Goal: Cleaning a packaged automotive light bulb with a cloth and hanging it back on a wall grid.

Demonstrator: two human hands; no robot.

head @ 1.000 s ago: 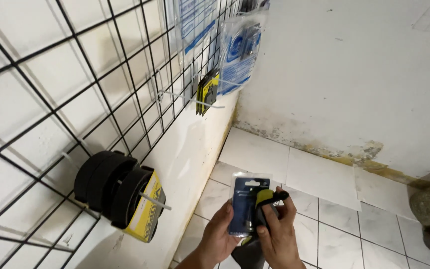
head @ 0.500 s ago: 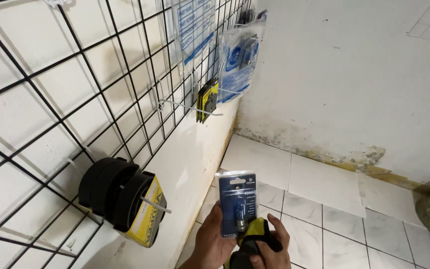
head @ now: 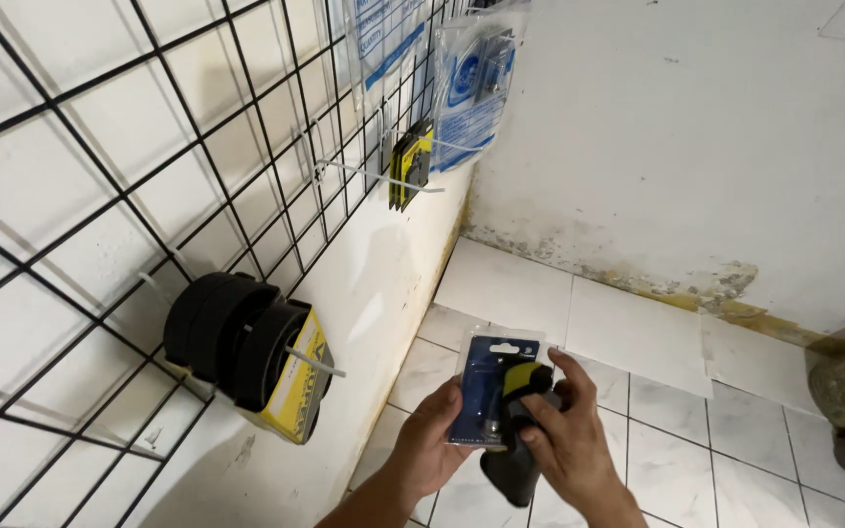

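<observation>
Hands meet low above the tiled floor (head: 657, 342): left hand (head: 429, 445) clenches the edge of a blue carded blister pack (head: 486, 386), right hand (head: 564, 445) wraps a black-and-yellow tool (head: 520, 430) against it, beside the wire grid (head: 149, 196).

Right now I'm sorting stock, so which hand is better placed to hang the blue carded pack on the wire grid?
Probably the left hand: it grips the blue carded pack by its edge, on the wire grid side. The right hand is wrapped around a black and yellow tool.
</observation>
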